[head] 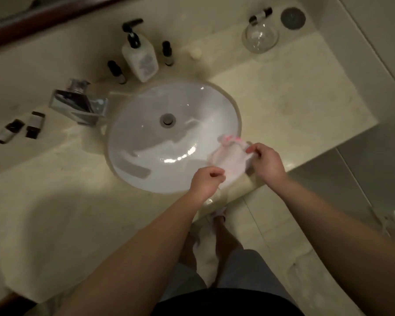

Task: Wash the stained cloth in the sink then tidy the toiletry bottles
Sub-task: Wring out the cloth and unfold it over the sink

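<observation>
Both hands pinch the small white cloth with pink stains [229,159] by opposite edges; the left hand [205,182] has curled fingers closed on its near corner, the right hand [267,161] grips the far edge between thumb and fingers, and the fabric is stretched between them over the near right rim of the oval white ceramic sink [146,133]. No water can be seen running from the square chrome faucet [78,104], and the basin looks wet but not filled; so the washing step seems to be in hand, either rubbing or wringing, though blur leaves that unclear. The tall white pump bottle [139,57] stands behind the sink with small dark-capped bottles beside it; two small dark bottles [21,128] lie on the counter left of the faucet. Next, the cloth likely needs rinsing, which calls for one hand letting go to reach the faucet.
</observation>
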A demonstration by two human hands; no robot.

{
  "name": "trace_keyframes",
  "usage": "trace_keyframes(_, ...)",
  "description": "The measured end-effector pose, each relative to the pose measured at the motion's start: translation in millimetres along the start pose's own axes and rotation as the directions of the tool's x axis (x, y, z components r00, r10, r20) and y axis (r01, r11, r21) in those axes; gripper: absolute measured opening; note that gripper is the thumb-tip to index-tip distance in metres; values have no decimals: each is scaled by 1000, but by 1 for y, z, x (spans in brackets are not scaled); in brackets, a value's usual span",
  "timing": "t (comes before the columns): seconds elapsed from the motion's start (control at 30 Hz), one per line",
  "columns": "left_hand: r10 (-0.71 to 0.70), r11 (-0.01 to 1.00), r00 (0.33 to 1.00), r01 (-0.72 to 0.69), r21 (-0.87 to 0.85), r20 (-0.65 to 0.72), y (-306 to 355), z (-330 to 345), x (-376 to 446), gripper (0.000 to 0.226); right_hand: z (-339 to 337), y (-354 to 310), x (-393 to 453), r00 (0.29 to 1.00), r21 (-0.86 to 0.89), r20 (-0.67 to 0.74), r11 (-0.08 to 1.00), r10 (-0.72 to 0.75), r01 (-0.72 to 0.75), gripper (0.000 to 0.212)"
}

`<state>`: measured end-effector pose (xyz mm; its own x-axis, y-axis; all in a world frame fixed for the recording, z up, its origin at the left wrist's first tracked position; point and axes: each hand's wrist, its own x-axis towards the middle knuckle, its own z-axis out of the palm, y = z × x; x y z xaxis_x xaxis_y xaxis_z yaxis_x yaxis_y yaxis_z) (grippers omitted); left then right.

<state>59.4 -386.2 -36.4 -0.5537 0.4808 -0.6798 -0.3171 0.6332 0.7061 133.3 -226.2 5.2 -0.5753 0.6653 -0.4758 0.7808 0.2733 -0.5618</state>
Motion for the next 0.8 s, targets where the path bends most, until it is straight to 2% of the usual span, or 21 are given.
trace_keyframes(0.1, 148, 957, 989, -138, 255, -21, -3, 4, 10, 10, 14, 23, -6, 995, -97, -97, 995, 21, -30, 31)
trace_keyframes(0.2, 293, 894, 956, -272, 356, -3, 5, 1, 20, 23, 29, 23, -14, 971, -239, -239, 971, -27, -32, 27)
trace_keyframes(0.3, 234, 898, 959, -277, 343, 161, 8, 1, 28, 40, 43, 10, -21, 950, -178, -283, 980, -132, 83, 26)
trace_keyframes(0.4, 184, 889, 945, -278, 365, 271, 6, 3, 38, 41, 59, 8, -19, 973, -87, -214, 994, -80, 63, 32)
trace_keyframes(0.5, 222, 846, 940, -318, 428, 261, 7, 5, 46, 18, 68, 12, -16, 969, -97, -243, 995, -42, 19, 31)
trace_keyframes(0.63, 269, 833, 940, -336, 439, 209, 5, 9, 42, 22, 68, 15, -7, 967, -89, -256, 996, -6, -17, 17)
trace_keyframes(0.73, 237, 845, 948, -308, 437, 211, 6, 17, 36, 35, 67, 17, 0, 969, -76, -245, 997, 9, -28, 2)
trace_keyframes(0.8, 226, 870, 951, -293, 396, 209, 8, 21, 37, 40, 65, 18, 6, 971, -95, -237, 995, 5, -28, 3)
